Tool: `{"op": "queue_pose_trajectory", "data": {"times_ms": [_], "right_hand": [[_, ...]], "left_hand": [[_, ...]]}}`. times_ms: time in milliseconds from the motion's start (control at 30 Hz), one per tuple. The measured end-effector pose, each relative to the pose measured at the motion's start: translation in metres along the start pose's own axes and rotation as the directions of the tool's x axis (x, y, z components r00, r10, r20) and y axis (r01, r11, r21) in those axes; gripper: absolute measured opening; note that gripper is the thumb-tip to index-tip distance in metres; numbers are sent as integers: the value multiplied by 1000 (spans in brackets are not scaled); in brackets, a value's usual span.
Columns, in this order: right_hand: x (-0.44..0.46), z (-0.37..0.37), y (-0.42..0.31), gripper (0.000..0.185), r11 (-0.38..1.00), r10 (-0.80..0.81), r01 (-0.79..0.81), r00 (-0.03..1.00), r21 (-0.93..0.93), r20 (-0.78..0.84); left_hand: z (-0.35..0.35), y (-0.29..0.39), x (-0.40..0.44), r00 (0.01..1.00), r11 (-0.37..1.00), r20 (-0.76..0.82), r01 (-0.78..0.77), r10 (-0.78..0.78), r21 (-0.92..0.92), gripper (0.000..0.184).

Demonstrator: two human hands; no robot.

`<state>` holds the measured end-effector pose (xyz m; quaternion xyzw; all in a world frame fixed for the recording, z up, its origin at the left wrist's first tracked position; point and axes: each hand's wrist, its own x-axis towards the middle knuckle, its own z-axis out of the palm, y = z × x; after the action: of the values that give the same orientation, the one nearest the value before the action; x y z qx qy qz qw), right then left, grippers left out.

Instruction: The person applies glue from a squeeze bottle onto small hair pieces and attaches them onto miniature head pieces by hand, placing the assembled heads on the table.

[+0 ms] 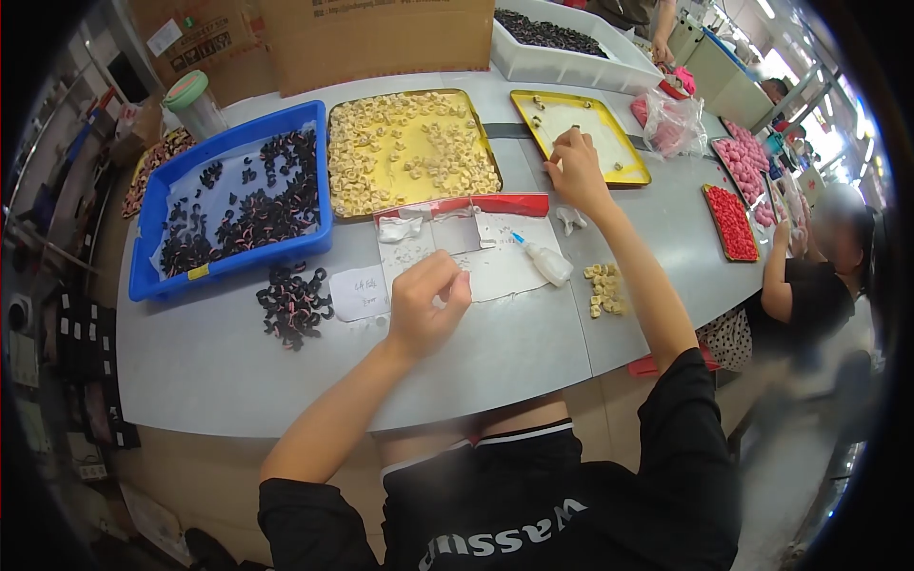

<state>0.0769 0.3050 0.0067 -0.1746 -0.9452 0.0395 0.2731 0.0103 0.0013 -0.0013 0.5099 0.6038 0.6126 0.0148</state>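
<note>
My right hand [577, 169] reaches over the near left part of a yellow-rimmed tray [630, 171] holding a few small pieces; its fingers pinch a small dark item at their tips. My left hand [426, 300] is curled with fingertips together above the near edge of a white work sheet [400, 257]; anything inside it is too small to make out. On the sheet lies a glue bottle [547, 262] with a blue tip. Cream pieces fill a yellow tray [416, 143], and a small pile of them [604, 290] sits right of the bottle.
A blue bin [326, 181] of black pieces stands left, with a black pile [292, 305] before it. Behind are cardboard boxes [381, 43], a lidded cup [195, 105] and a white bin [571, 71]. Red and pink trays [731, 222] lie right, near a seated person [809, 285].
</note>
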Motion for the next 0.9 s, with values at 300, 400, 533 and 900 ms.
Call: {"op": "queue_pose_trajectory", "data": {"times_ms": [300, 400, 533, 900], "right_hand": [[13, 13, -22, 8, 979, -42, 27, 997, 201, 70], [17, 15, -32, 13, 974, -47, 22, 993, 224, 106], [20, 18, -44, 13, 969, -67, 30, 988, 246, 142], [8, 3, -48, 14, 978, -112, 95, 990, 186, 83]], "left_hand": [[3, -1, 0, 1000, 1000, -8, -7, 7, 7, 16], [3, 0, -1, 1000, 1000, 12, 2, -2, 13, 16], [5, 2, 0, 1000, 1000, 12, -3, 3, 5, 15], [4, 2, -2, 997, 1000, 74, -11, 9, 19, 14]]}}
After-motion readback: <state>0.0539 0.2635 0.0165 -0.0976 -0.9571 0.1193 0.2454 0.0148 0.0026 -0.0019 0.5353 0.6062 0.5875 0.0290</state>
